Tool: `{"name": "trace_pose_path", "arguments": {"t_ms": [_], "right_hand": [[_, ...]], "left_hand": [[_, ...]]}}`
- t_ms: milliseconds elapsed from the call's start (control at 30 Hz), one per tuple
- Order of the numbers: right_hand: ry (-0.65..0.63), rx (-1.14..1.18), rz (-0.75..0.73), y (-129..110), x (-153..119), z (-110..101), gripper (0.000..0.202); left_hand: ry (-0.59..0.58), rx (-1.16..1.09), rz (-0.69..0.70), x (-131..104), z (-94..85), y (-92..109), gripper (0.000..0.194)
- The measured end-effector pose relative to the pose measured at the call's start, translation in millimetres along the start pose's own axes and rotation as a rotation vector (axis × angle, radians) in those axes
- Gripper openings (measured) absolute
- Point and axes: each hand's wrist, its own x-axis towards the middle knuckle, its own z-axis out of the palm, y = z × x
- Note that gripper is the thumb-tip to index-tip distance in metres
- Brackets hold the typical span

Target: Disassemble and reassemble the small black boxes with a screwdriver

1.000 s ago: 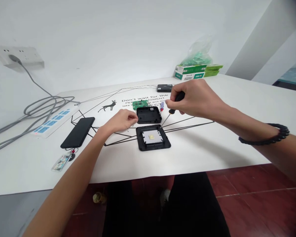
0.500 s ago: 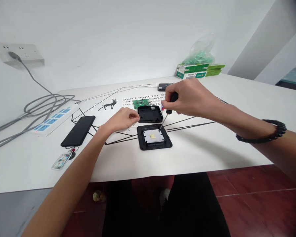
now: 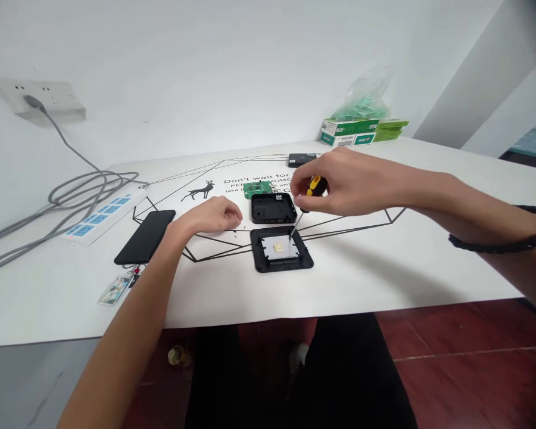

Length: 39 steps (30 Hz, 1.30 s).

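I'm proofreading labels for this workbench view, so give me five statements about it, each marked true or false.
1. The right hand holds a screwdriver. True.
2. The green circuit board lies nearer the person than the open black shell. False: it lies beyond the shell.
3. The screwdriver points down toward the silver plate. True.
4. The left hand touches the shell. False: a gap shows between them.
5. The phone lies left of the power strip. False: it lies to the strip's right.
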Motion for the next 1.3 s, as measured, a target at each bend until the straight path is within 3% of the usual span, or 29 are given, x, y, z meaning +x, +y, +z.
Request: {"name": "trace_pose_path", "arguments": {"t_ms": [100, 333, 700, 867, 1067, 1200, 1300], "right_hand": [[-0.016, 0.021, -0.015, 2, 0, 1, 0.011], [-0.020, 0.036, -0.022, 5, 10, 3, 0.010], [0.035, -0.022, -0.002, 12, 13, 6, 0.019], [0.023, 0.018, -0.029, 9, 16, 8, 0.013], [-0.033, -0.014, -0.044, 2, 19, 5, 0.015], [0.020, -0.022, 0.001, 2, 20, 6, 0.012], [-0.011, 0.017, -0.005, 4, 21, 8, 0.015]], "left_hand": [[-0.054, 0.028, -0.043, 0, -1.8, -1, 0.016], [-0.051, 0.034, -0.100, -3, -6.4, 3, 0.016], [-0.100, 0.022, -0.121, -3, -5.4, 9, 0.009], [-0.123, 0.101, -0.109, -4, -4.0, 16, 0.010], [-0.049, -0.056, -0.064, -2, -2.1, 18, 0.009], [0.032, -0.177, 0.048, 0, -0.5, 17, 0.008], [0.090, -0.219, 0.074, 0, 0.5, 20, 0.009]]}}
